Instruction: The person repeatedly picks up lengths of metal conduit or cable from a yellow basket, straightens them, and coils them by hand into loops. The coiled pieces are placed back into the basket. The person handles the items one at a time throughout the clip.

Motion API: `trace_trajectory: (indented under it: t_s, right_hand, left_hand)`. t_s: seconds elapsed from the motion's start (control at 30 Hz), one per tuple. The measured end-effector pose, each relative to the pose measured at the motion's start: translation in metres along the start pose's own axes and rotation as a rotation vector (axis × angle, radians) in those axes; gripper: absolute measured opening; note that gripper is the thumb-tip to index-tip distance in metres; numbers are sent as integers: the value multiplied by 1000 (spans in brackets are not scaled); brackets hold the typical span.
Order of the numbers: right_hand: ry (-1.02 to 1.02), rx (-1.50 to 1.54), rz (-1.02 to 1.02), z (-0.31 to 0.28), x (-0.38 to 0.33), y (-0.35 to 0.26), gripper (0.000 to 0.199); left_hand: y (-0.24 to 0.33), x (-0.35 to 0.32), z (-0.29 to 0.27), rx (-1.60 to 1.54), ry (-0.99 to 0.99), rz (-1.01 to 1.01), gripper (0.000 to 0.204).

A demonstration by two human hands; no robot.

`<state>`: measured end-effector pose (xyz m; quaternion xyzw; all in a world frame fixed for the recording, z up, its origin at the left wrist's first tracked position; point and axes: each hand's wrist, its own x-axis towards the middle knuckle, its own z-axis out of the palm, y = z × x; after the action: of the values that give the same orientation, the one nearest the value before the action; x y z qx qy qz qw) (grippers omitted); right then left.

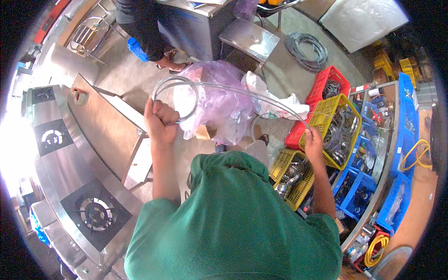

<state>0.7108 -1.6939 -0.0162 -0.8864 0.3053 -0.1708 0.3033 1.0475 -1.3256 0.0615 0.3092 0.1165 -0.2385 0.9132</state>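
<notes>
My left hand (pixel 162 117) is closed around a coil of thin grey tubing (pixel 198 95), whose loops stand above the fist. From the coil, a couple of strands arch across to the right. Their far part is pinched by my right hand (pixel 313 141), beside the yellow crate (pixel 319 115). Whether the tubing is metal or plastic I cannot tell. Below the strands, on the floor, lies a heap of translucent purple plastic bags (pixel 217 109), with a white bag (pixel 275 99) at its right.
A steel counter with gas burners (pixel 95 210) runs along the left. At right are a red crate (pixel 333 74), a second yellow crate (pixel 301 189) with metal parts, and blue bins (pixel 352 189). A coiled grey hose (pixel 306 51) lies beyond. Another person's legs (pixel 144 32) are at the far left.
</notes>
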Motion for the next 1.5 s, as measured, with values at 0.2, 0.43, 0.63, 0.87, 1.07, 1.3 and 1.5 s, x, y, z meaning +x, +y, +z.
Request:
trace_trajectory:
  t_s: [0.2,0.43,0.63,0.87,1.07,1.3,1.5]
  right_hand:
    - [-90,81,210,72,4,-20,34]
    - [21,1594,442,124,34,-124,20]
    - [-199,1896,435,121,47,-168,22]
    - [-576,1934,677,118,36,-196,26]
    - [-649,2047,710,121,26,-198,25]
    - [-838,1466,590,104,31,-197,21]
    - [-1024,1213,606,62,29,-176,26]
  left_hand:
    - [-28,-14,23,-296,-300,-87,46]
    - [-59,-33,57,-215,-252,-205,48]
    - [-67,-43,60,-192,-281,-255,50]
    - [-94,-37,55,-42,-104,-230,50]
    - [-112,-28,48,82,-47,-115,51]
    - [-125,-26,44,214,-51,-36,49]
    - [-113,-2,36,113,115,-67,48]
